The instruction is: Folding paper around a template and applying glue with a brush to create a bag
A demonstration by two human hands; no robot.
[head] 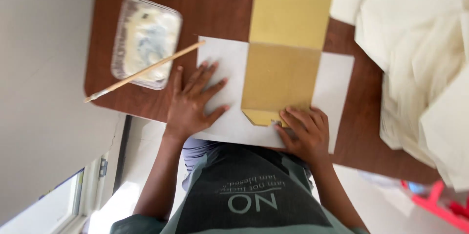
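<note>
Spread across the brown wooden desk [215, 14], everything within arm's reach of the body at its near edge. Heaped at the right end, a big pile of cream paper sheets [420, 67], apparently parked out of the working area. Laid flat in the middle, a white sheet [337, 77], likely serving as an underlay to keep the wood clean. On top of it, running away from the body, a long gold-brown paper strip [288, 33] creased across its middle, its near end cut to a point and lying just at the right fingertips. Off to the left, a clear plastic tray [145, 41] of whitish paste, kept near but apart from the sheet, with a thin wooden brush [146, 70] resting slantwise over its rim, probably so the wet end stays off the desk. Left hand [193, 102] pressed palm-down, fingers splayed wide, flat on the white sheet beside the strip: no grip on anything, seemingly just weight to stop the sheet sliding. Right hand [305, 133] with fingers curled, tips pressing down on the strip's pointed near flap where it meets the sheet; pinning rather than pinching, nothing lifted.
</note>
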